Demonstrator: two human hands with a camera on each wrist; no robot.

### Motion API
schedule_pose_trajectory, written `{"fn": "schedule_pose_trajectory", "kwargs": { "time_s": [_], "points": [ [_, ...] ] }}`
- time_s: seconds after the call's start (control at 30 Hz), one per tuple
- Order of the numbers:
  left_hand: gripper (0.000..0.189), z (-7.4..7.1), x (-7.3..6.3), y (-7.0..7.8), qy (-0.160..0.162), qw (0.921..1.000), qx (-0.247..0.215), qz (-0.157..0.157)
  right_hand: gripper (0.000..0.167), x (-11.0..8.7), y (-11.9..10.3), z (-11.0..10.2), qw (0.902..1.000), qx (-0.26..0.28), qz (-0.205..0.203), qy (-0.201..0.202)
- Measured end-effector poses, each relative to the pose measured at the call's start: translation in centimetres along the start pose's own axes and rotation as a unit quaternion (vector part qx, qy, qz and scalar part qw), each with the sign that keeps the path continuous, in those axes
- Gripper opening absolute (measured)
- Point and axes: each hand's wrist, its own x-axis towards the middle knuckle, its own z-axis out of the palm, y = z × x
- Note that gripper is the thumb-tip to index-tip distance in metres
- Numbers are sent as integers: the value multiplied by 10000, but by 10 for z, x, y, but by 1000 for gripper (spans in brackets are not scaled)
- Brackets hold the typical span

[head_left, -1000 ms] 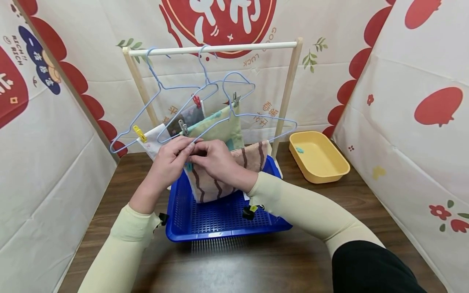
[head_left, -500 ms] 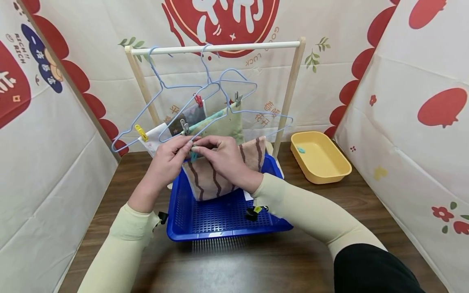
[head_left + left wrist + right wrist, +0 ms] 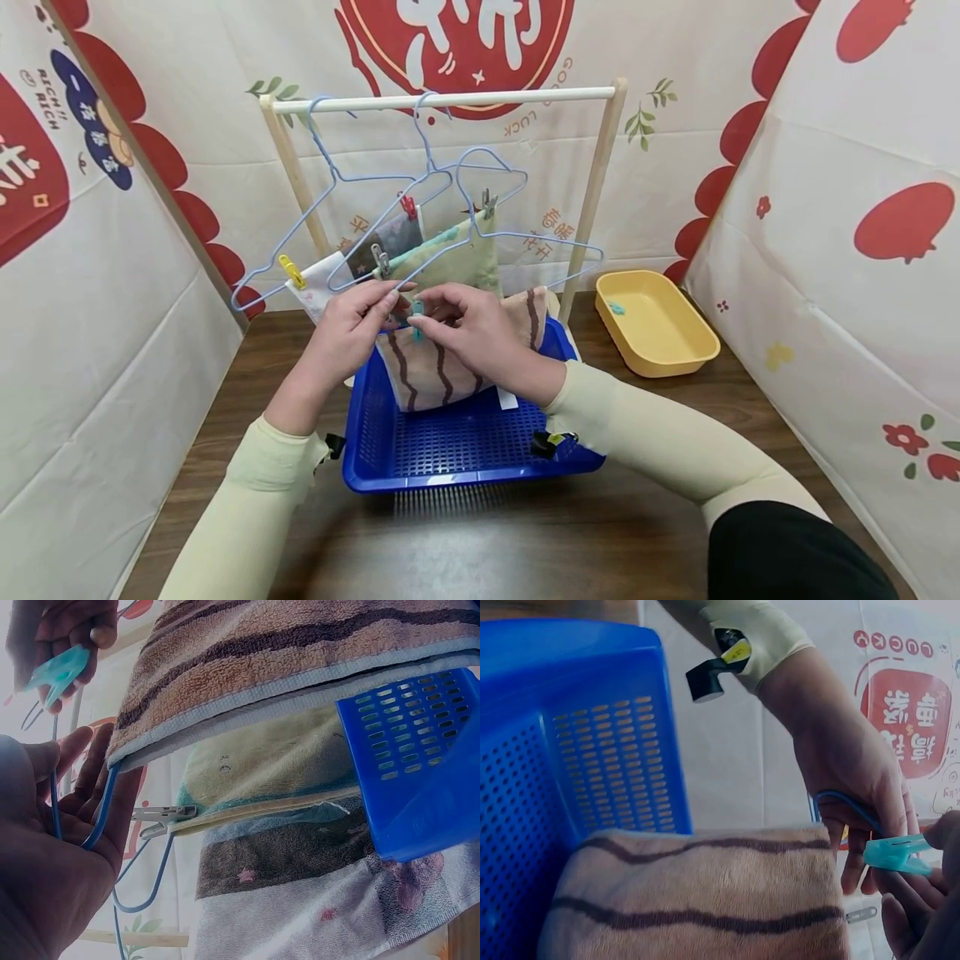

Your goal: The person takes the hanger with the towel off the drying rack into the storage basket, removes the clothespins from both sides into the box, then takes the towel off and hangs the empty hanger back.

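Note:
My left hand [image 3: 337, 333] grips the lower left corner of a blue wire hanger [image 3: 441, 252]. A tan towel with wavy brown stripes [image 3: 405, 375] is draped over that hanger's bottom bar, its edge right beside my left fingers. Between thumb and fingers, my right hand [image 3: 487, 337] pinches a teal clothespin [image 3: 892, 855]. The clothespin is apart from the towel in the left wrist view, a little beyond its corner. Behind, a pale green towel [image 3: 465, 258] hangs from another hanger with grey clothespins [image 3: 381, 262].
A wooden rack [image 3: 450, 99] carries blue hangers along its rod. At the left, a yellow clothespin [image 3: 291, 272] holds a white and grey towel [image 3: 318, 275]. A blue basket [image 3: 465, 480] sits below the hands. On the right is a yellow tray [image 3: 660, 325] containing a teal clothespin [image 3: 616, 308].
My right hand has drawn a little to the right with the teal clothespin, away from my left fingers. The left hand stays at the hanger's corner.

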Motion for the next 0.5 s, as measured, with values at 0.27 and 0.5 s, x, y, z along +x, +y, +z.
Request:
{"fn": "schedule_pose_trajectory", "kwargs": {
  "time_s": [0.27, 0.5],
  "points": [
    [31, -2, 0, 1, 4, 10000, 84, 6, 26, -6, 8, -27, 9949, -639, -772, -149],
    [32, -5, -2, 1, -29, 9999, 104, -123, 29, -12, 23, -64, 9876, -1122, -1032, -363]
  ]
}}
